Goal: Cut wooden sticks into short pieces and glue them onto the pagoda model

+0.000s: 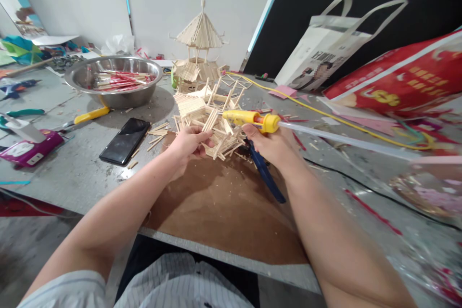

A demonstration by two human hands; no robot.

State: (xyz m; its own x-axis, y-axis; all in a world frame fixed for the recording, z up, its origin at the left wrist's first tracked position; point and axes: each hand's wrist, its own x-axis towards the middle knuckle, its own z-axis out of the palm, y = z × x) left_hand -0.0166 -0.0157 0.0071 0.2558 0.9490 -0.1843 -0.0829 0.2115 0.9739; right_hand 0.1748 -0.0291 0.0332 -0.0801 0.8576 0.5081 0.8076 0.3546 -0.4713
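My left hand (191, 142) pinches the near left side of a small wooden stick model (218, 127), built from pale thin sticks with a slatted roof piece (189, 105). In my right hand (270, 140) is a yellow and blue hot glue gun (245, 117), its nozzle pointing left at the model. A long clear glue stick (335, 137) juts from the gun's back. Whether the nozzle touches the sticks I cannot tell. Behind the model stands a pagoda of the same sticks (200, 33). Loose sticks (157, 137) lie left of my left hand.
A brown board (216, 207) lies under the model. To the left are a phone (125, 142), a yellow utility knife (92, 114), a steel bowl (119, 98) of red-wrapped sticks and a purple power strip (34, 151). A yellow cord (310, 107) and bags (321, 41) are at the right.
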